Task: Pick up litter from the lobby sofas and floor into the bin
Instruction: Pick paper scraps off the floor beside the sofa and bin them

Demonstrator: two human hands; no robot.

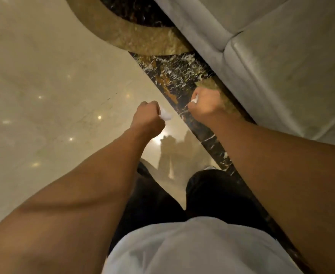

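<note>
Both my arms reach forward over the polished floor. My left hand point(147, 116) is closed in a fist around a crumpled white scrap of paper point(165, 115) that sticks out on its right side. My right hand point(206, 105) is also a fist, with a small bit of white paper point(194, 99) showing at its left edge. The right hand hovers over the dark marble strip beside the grey sofa point(281, 62). No bin is in view.
Cream marble floor point(44, 86) fills the left. A black veined marble band point(174, 76) runs diagonally along the sofa's base, crossed by a curved gold inlay point(127, 36). My dark trousers and white shirt fill the bottom middle.
</note>
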